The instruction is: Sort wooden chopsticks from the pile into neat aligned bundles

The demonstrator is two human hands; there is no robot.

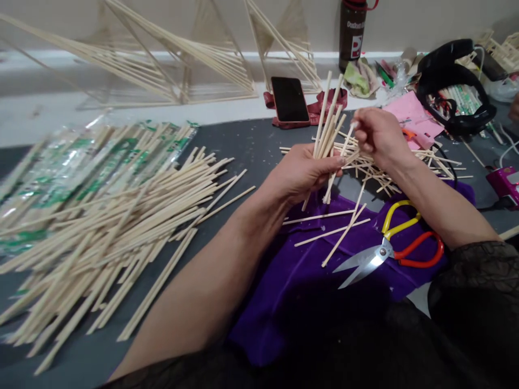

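My left hand is closed around a small bundle of wooden sticks, which point up and slightly apart. To its right, my right hand pinches the upper end of a single thin wooden stick, whose lower part crosses near the left thumb. Beneath and behind both hands lies a loose heap of short cut sticks. Several more sticks rest on a purple cloth below. Scissors with one yellow and one red handle lie with parted blades on that cloth.
At left, a big pile of long wooden sticks overlaps clear-and-green plastic packets. A stick framework stands along the wall. Behind the hands are a phone, a dark bottle, pink paper and a black padded band.
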